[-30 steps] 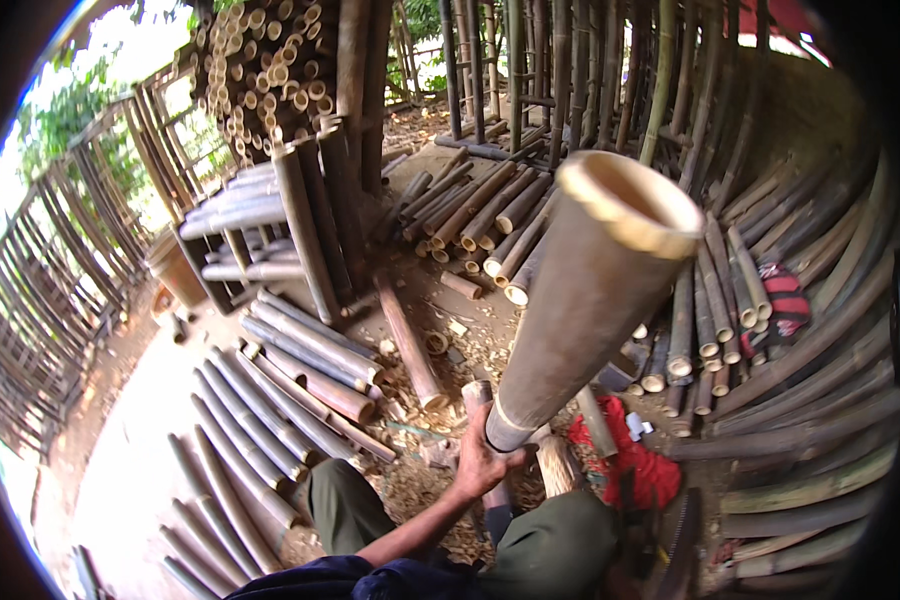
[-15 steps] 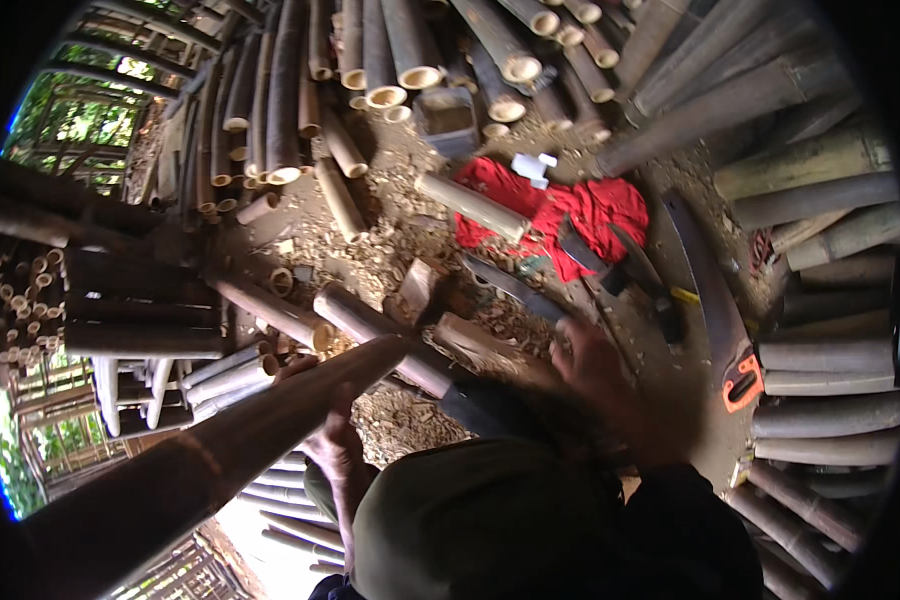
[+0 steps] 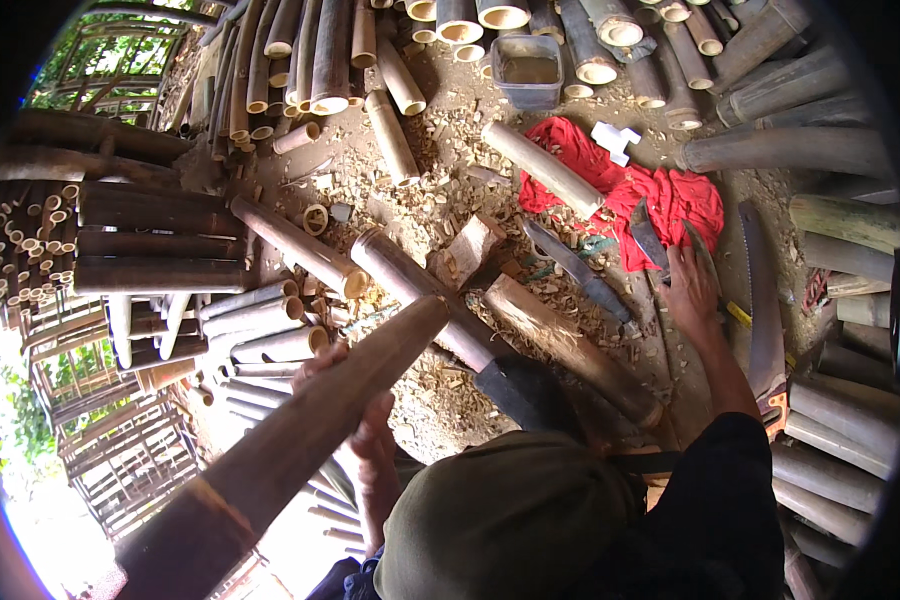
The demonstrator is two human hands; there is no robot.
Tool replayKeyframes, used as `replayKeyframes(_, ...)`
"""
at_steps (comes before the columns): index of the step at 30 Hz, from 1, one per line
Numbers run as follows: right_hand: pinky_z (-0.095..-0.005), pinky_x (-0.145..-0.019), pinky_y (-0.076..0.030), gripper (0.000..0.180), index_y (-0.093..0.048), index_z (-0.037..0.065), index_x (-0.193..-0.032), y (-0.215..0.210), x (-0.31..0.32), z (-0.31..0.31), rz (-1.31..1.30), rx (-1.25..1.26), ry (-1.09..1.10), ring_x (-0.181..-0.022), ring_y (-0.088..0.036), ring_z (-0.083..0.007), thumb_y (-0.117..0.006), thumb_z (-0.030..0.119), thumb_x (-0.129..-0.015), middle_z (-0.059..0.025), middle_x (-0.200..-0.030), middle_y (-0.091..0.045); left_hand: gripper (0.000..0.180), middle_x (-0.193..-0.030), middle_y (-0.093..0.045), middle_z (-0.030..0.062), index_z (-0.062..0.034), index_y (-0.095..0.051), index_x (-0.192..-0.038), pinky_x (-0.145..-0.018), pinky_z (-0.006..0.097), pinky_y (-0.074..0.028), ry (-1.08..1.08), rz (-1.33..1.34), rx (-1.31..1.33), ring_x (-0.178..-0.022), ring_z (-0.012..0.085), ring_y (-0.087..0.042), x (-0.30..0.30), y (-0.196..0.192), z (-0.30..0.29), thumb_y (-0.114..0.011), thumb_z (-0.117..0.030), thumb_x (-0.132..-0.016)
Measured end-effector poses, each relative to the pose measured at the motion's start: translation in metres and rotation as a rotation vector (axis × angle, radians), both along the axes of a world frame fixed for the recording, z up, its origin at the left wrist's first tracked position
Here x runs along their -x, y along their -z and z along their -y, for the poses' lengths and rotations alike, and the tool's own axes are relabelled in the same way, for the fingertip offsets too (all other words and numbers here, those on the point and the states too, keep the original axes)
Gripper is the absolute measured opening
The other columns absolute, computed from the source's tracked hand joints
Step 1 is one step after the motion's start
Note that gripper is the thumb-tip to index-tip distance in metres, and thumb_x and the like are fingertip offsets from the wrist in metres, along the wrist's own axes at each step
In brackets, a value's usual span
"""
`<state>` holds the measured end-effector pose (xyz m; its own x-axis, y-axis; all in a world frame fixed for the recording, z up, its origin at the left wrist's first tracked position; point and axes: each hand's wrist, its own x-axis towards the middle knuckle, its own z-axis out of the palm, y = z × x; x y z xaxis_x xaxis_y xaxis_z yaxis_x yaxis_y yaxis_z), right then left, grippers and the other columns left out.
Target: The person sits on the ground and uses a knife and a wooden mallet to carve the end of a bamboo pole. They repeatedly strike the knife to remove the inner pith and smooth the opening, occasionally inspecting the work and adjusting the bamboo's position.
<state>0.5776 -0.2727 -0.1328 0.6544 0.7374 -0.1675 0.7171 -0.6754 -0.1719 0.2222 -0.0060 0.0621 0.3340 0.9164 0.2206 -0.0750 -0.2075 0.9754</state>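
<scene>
My left hand is wrapped round a thick dark bamboo pole, near its slant-tipped end. The pole slopes up from the lower left, and its underside hides part of that hand. My right hand is stretched out over the tools at the red cloth. Its fingers extend by a short dark-bladed knife and a curved blade, covering part of their handles; whether they touch is unclear. A long knife with a dark handle lies left of them on the wood chips.
A handsaw with an orange handle lies at the right. Beneath the held pole rests a bamboo length, beside a split wood block. A grey plastic tub stands at the back. Bamboo stacks line the sides.
My right hand has moved right, away from the long knife's handle to the other tools by the cloth. My left hand keeps its hold on the pole. The whole view has shifted.
</scene>
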Motion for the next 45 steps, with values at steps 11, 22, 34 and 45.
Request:
replayKeyframes(11,-0.0415,-0.103,-0.046,0.081,-0.035,0.003,-0.145,-0.085,-0.004,-0.024,-1.09,-0.401,0.191,-0.113,-0.06,-0.0216,-0.077,0.011,-0.076,-0.0127,-0.12,-0.061,0.044,-0.114,-0.069,0.0118,-0.0023,-0.068,-0.121,-0.099,0.042,-0.053,-0.664,-0.06,0.359,-0.108,0.0262,-0.065,0.086,-0.011,-0.064,-0.074,-0.033,-0.091)
replayKeyframes(22,-0.0374,-0.084,-0.059,0.031,-0.051,0.003,-0.115,-0.103,0.132,-0.175,-1.644,-0.331,0.131,-0.1,-0.072,-0.0243,-0.052,0.033,-0.107,-0.0132,-0.099,-0.069,0.077,-0.123,-0.06,0.0225,0.0082,-0.054,-0.132,-0.09,0.046,-0.055,-1.103,-0.495,0.775,-0.106,0.0339,-0.063,0.171,0.18,0.063,-0.085,-0.032,-0.075)
replayKeyframes(34,-0.0444,-0.079,-0.064,0.032,-0.057,0.009,-0.117,-0.085,0.23,-0.208,-2.12,0.18,0.558,-0.108,-0.069,-0.0243,-0.05,0.038,-0.107,-0.0146,-0.114,-0.069,0.046,-0.103,-0.061,0.0201,-0.0007,-0.053,-0.114,-0.078,0.05,-0.058,0.24,-1.19,0.566,-0.094,0.0412,-0.069,0.083,0.022,0.056,-0.075,-0.014,-0.076)
replayKeyframes(45,-0.0451,-0.083,-0.065,0.04,-0.063,0.0,-0.122,-0.064,0.229,-0.224,-2.421,0.257,0.831,-0.1,-0.074,-0.0268,-0.05,0.036,-0.11,-0.0172,-0.113,-0.073,0.02,-0.075,-0.067,0.0213,0.0067,-0.055,-0.092,-0.071,0.048,-0.057,0.737,-1.359,0.356,-0.076,0.0382,-0.073,0.069,-0.032,-0.066,-0.065,-0.005,-0.08)
